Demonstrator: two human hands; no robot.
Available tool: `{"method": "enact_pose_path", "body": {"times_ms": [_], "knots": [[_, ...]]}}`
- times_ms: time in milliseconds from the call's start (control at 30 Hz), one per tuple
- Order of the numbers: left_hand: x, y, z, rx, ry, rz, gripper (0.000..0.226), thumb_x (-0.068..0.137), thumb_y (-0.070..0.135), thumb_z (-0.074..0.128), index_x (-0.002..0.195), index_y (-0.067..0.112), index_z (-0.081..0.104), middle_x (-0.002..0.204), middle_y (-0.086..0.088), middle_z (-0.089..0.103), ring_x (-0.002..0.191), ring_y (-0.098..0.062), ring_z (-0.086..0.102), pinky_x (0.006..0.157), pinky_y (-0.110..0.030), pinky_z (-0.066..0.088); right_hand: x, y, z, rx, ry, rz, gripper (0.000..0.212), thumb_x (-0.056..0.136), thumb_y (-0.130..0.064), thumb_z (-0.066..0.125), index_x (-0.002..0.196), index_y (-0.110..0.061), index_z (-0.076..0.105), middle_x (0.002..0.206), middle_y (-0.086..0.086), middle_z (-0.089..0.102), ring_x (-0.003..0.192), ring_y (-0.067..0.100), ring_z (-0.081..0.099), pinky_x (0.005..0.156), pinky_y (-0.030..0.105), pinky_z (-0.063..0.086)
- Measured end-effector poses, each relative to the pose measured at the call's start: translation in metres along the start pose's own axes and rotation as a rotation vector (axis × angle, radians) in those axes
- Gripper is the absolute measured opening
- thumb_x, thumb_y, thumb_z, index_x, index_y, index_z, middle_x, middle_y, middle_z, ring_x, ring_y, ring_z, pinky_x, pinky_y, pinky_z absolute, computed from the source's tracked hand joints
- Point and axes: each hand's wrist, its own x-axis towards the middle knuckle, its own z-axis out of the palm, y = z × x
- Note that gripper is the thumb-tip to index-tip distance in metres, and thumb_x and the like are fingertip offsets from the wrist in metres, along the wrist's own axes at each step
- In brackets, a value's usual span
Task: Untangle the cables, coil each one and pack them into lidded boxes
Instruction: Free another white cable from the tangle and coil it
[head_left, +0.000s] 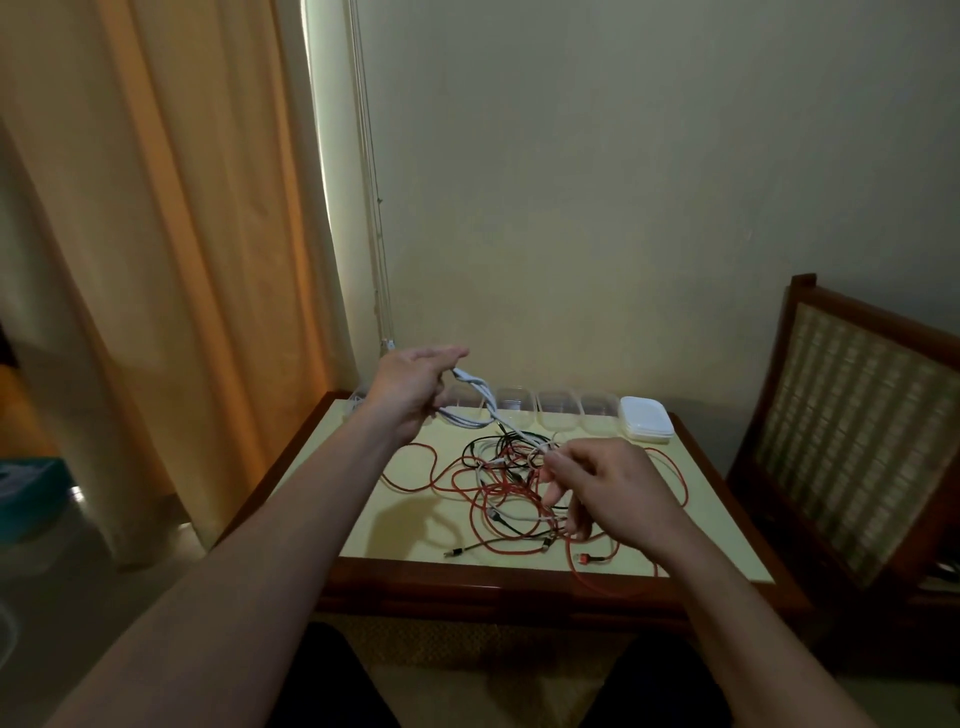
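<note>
A tangle of red, black and white cables (511, 496) lies in the middle of the small table (395, 535). My left hand (415, 387) is raised above the table's far left and grips loops of a white cable (480, 400). That cable runs down to the right into the tangle. My right hand (605, 483) hovers over the tangle's right side and pinches a white strand between thumb and forefinger. A row of clear boxes (558, 408) stands along the table's far edge. A stack of white lids (647, 418) sits at the row's right end.
A red cable end with its plug (583, 558) hangs near the table's front edge. A wooden chair with a woven back (852, 431) stands close on the right. A curtain (171, 260) hangs at the left, and the wall is right behind the table.
</note>
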Motion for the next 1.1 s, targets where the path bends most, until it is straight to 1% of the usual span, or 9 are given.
{"method": "enact_pose_path", "body": {"times_ms": [267, 367, 467, 600, 667, 733, 833, 933, 1100], "knots": [[-0.008, 0.01, 0.021, -0.139, -0.045, -0.055, 0.019, 0.099, 0.007, 0.057, 0.114, 0.001, 0.068, 0.044, 0.009, 0.042, 0.043, -0.007, 0.023, 0.037, -0.018, 0.026, 0.002, 0.011, -0.018, 0.032, 0.122, -0.028, 0.01, 0.103, -0.024, 0.057, 0.098, -0.021, 0.065, 0.076, -0.001, 0.076, 0.052, 0.024, 0.067, 0.053, 0.034, 0.054], [-0.015, 0.015, 0.024, -0.323, -0.126, -0.189, 0.018, 0.101, 0.01, 0.053, 0.112, 0.002, 0.065, 0.046, 0.008, 0.025, 0.037, -0.004, 0.019, 0.036, -0.016, 0.02, 0.007, 0.021, -0.017, -0.15, 0.216, -0.112, 0.01, 0.099, -0.024, 0.063, 0.089, -0.024, 0.065, 0.075, -0.01, 0.075, 0.061, 0.007, 0.067, 0.061, 0.031, 0.052], [-0.02, 0.019, 0.026, -0.442, -0.17, -0.29, 0.013, 0.098, 0.009, 0.057, 0.107, 0.003, 0.066, 0.047, 0.007, 0.02, 0.035, -0.005, 0.017, 0.035, -0.016, 0.018, 0.009, 0.027, -0.012, -0.349, 0.317, -0.256, 0.009, 0.093, -0.025, 0.072, 0.084, -0.023, 0.07, 0.08, -0.013, 0.069, 0.076, 0.002, 0.059, 0.066, 0.027, 0.044], [-0.031, 0.026, 0.034, -0.541, -0.216, -0.34, 0.006, 0.093, 0.005, 0.062, 0.097, 0.002, 0.066, 0.049, 0.006, 0.022, 0.032, -0.006, 0.017, 0.032, -0.016, 0.018, 0.014, 0.023, 0.004, -0.368, 0.302, -0.297, 0.006, 0.093, -0.02, 0.071, 0.088, -0.021, 0.072, 0.069, -0.011, 0.067, 0.064, 0.006, 0.059, 0.058, 0.023, 0.042], [-0.037, 0.027, 0.038, -0.578, -0.249, -0.363, 0.005, 0.093, 0.006, 0.063, 0.092, 0.002, 0.065, 0.05, 0.006, 0.024, 0.032, -0.005, 0.017, 0.031, -0.016, 0.019, 0.018, 0.022, 0.012, -0.243, 0.346, -0.208, 0.005, 0.095, -0.017, 0.068, 0.093, -0.02, 0.072, 0.066, -0.007, 0.069, 0.06, 0.005, 0.063, 0.054, 0.02, 0.046], [-0.04, 0.027, 0.041, -0.614, -0.273, -0.388, 0.008, 0.093, 0.006, 0.064, 0.086, 0.002, 0.065, 0.049, 0.006, 0.025, 0.031, -0.005, 0.017, 0.032, -0.015, 0.018, 0.021, 0.017, 0.017, 0.007, 0.416, -0.083, 0.007, 0.097, -0.015, 0.065, 0.095, -0.019, 0.07, 0.07, -0.003, 0.073, 0.064, 0.005, 0.069, 0.062, 0.022, 0.055], [-0.042, 0.023, 0.046, -0.667, -0.274, -0.406, 0.023, 0.094, 0.007, 0.063, 0.071, 0.005, 0.059, 0.044, 0.007, 0.022, 0.029, -0.006, 0.016, 0.031, -0.016, 0.017, 0.024, 0.0, 0.026, 0.602, 0.483, 0.094, 0.005, 0.098, -0.005, 0.062, 0.1, -0.006, 0.066, 0.081, 0.01, 0.076, 0.072, 0.017, 0.075, 0.064, 0.024, 0.059], [-0.044, 0.017, 0.053, -0.703, -0.271, -0.403, 0.027, 0.096, 0.007, 0.06, 0.071, 0.006, 0.052, 0.041, 0.006, 0.018, 0.026, -0.006, 0.015, 0.03, -0.017, 0.017, 0.029, -0.014, 0.029, 1.174, 0.508, 0.197, 0.008, 0.097, 0.008, 0.057, 0.101, 0.003, 0.063, 0.09, 0.02, 0.074, 0.079, 0.021, 0.076, 0.068, 0.024, 0.06], [-0.045, 0.011, 0.059, -0.723, -0.269, -0.418, 0.022, 0.096, 0.008, 0.061, 0.075, 0.005, 0.054, 0.042, 0.006, 0.019, 0.027, -0.007, 0.015, 0.028, -0.018, 0.018, 0.039, -0.017, 0.029, 1.527, 0.466, 0.209, 0.019, 0.098, 0.012, 0.049, 0.113, 0.01, 0.06, 0.104, 0.019, 0.069, 0.1, 0.027, 0.073, 0.067, 0.025, 0.061]]}}
